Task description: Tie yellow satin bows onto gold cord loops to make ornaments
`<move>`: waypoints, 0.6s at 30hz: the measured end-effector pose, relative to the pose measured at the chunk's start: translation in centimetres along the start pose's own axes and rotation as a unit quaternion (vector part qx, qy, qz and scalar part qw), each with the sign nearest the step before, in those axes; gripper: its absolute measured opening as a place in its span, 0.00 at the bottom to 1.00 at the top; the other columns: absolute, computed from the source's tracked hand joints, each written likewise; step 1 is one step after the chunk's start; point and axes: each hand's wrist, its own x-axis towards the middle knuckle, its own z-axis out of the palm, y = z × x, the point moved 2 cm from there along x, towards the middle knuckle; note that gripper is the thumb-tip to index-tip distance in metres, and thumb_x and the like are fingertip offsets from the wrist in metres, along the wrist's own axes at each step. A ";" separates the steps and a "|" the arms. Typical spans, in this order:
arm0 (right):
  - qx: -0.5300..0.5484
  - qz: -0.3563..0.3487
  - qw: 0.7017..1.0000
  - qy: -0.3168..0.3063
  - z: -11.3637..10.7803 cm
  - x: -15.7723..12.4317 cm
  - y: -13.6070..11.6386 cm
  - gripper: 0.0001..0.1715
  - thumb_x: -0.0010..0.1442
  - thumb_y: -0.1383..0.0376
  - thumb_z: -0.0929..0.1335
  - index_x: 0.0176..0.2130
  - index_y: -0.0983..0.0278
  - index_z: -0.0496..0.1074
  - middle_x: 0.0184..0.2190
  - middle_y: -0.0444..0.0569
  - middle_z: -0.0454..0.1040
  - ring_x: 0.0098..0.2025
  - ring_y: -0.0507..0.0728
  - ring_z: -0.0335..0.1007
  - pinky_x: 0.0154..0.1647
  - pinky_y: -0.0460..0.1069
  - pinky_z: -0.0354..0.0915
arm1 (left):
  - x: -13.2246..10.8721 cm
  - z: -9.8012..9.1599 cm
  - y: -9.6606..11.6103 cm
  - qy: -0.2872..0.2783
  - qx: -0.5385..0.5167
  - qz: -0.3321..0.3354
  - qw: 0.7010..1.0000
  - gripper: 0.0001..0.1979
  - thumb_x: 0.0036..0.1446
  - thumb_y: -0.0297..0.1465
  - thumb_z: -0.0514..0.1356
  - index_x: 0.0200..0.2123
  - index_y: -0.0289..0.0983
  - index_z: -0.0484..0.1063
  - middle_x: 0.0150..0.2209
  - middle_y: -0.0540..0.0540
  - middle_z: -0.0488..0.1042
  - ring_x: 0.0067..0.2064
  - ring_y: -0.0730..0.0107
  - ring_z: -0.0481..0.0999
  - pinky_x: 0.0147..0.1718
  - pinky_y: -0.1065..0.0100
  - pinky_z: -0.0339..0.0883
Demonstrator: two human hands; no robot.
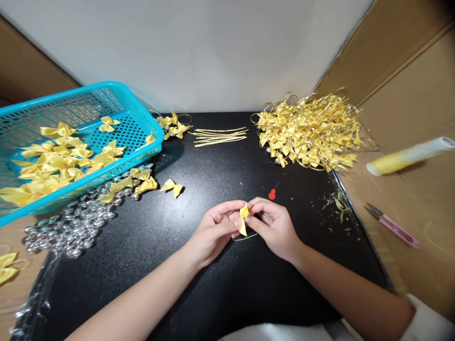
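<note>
Over the middle of the black tabletop, my left hand (218, 232) pinches a yellow ribbon bow (243, 219) between thumb and fingers. My right hand (273, 227) meets it from the other side, its thumb and fingertips closed at the bow's right edge. A thin gold cord (247, 237) hangs in a curve below the bow, between the two hands. Whether the right fingers grip the cord or the bow's edge is partly hidden. Just beyond the right hand lies a red needle threader (272, 193) with a fine wire tip.
A blue basket (117, 87) of yellow bows stands at left, with silver beads (76, 227) and loose bows (172, 187) beside it. Gold cords (220, 136) lie at the back. A heap of finished bows (309, 132), pink thread snips (393, 226) and a yellow-white roll (408, 156) sit right.
</note>
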 end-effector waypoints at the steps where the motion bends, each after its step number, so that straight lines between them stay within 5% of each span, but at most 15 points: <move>1: -0.020 -0.018 1.000 0.009 -0.1 0.0 -0.2 0.04 0.59 0.68 0.70 0.32 0.60 0.73 0.33 0.47 0.75 0.38 0.55 0.74 0.40 0.52 0.70 | 0.0 0.0 0.0 0.005 0.005 0.013 1.000 0.14 0.42 0.29 0.74 0.36 0.41 0.82 0.23 0.53 0.70 0.24 0.83 0.67 0.25 0.80 0.63; 5: -0.156 -0.127 0.977 0.068 -1.0 -0.2 -1.4 0.10 0.57 0.72 0.69 0.39 0.58 0.74 0.37 0.47 0.74 0.41 0.57 0.71 0.44 0.55 0.67 | -0.1 0.0 0.1 0.008 0.073 0.077 0.994 0.12 0.48 0.31 0.72 0.39 0.42 0.82 0.24 0.53 0.71 0.22 0.82 0.67 0.21 0.79 0.65; 8: -0.267 -0.187 0.944 0.053 -1.1 -0.1 -2.0 0.10 0.55 0.70 0.71 0.37 0.57 0.76 0.38 0.48 0.74 0.41 0.57 0.69 0.44 0.55 0.66 | -0.3 -0.1 0.0 0.007 0.155 0.121 0.980 0.12 0.50 0.30 0.70 0.41 0.42 0.81 0.37 0.48 0.74 0.26 0.80 0.68 0.20 0.78 0.68; 18: -0.325 -0.200 0.925 0.011 -1.3 0.6 -1.6 0.05 0.58 0.68 0.71 0.35 0.57 0.78 0.37 0.48 0.72 0.42 0.57 0.66 0.44 0.55 0.64 | -0.5 0.0 0.0 0.005 0.243 0.152 0.958 0.16 0.53 0.28 0.67 0.46 0.46 0.79 0.46 0.45 0.71 0.33 0.76 0.68 0.25 0.77 0.71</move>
